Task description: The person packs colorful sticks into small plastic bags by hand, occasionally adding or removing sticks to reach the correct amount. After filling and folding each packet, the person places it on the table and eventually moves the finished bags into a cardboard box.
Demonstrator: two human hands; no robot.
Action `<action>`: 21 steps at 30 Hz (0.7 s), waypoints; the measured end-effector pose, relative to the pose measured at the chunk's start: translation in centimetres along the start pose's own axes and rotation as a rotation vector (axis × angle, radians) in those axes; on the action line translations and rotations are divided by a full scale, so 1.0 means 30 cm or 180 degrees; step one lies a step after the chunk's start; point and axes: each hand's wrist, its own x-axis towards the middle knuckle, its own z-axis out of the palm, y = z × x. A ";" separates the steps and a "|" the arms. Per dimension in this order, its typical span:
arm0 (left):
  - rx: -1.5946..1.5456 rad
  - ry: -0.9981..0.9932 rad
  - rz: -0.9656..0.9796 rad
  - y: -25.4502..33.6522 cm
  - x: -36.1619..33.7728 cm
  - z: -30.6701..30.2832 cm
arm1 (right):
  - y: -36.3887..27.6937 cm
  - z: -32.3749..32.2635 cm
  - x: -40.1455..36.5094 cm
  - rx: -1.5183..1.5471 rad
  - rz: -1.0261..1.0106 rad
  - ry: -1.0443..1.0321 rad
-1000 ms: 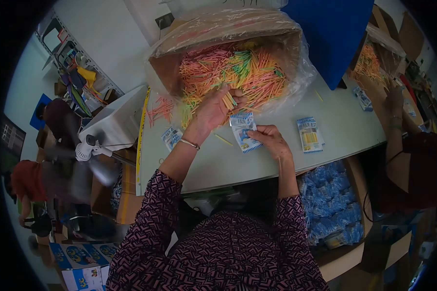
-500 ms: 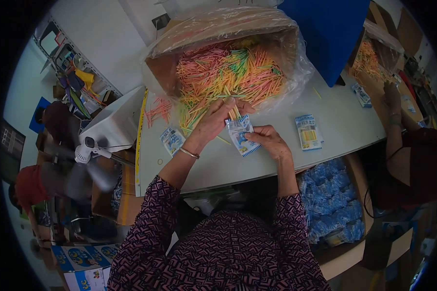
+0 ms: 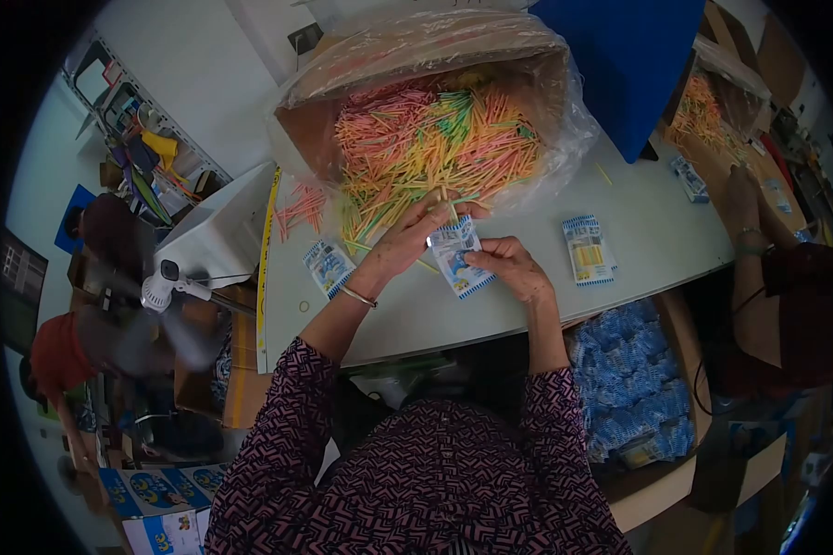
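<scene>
Small blue-white packet (image 3: pixel 460 259) sat just above the table (image 3: pixel 528 310), centre, near side of the big box, mouth pointing far. Right hand (image 3: pixel 516 268) pinched its right edge, thumb & fingers closed on it. Left hand (image 3: pixel 405 239) was clamped on a few sticks (image 3: pixel 451 213), fingertips touching the packet's top left corner, sticks' ends at the mouth; couldn't tell how far in they went. Thin bracelet (image 3: pixel 358 296) on the left wrist. Just beyond the hands: cardboard box (image 3: pixel 307 139) w/ clear plastic liner, tipped toward the person, full of pink, orange, yellow & green sticks. Loose pink sticks (image 3: pixel 301 205) lay on the table left of the box. One flat packet (image 3: pixel 329 266) left of the left hand, a filled packet (image 3: pixel 589 250) right of the right hand, both apart from the hands. Heap of blue packets (image 3: pixel 634 379) below the table edge, near right. Far right, a co-worker's hand (image 3: pixel 745 190) by a second box (image 3: pixel 713 106).
</scene>
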 end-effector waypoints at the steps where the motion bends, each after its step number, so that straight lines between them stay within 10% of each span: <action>1: 0.0001 0.0008 -0.0002 -0.009 0.001 -0.011 | -0.002 0.004 0.001 -0.0055 -0.0048 0.0080; 11: 0.1617 0.1081 0.0465 0.049 -0.035 -0.206 | 0.007 -0.028 0.021 -0.0351 -0.0567 0.0623; 14: 0.3494 0.0953 -0.0085 -0.012 -0.067 -0.274 | -0.019 -0.013 0.013 -0.0141 -0.0544 0.0799; 16: 0.4879 0.0403 0.0722 -0.058 -0.082 -0.276 | -0.028 -0.006 0.011 -0.0081 -0.0520 0.0831; 21: 0.5629 0.1030 0.0970 -0.132 -0.052 -0.195 | -0.025 -0.008 0.008 0.0008 -0.0533 0.0851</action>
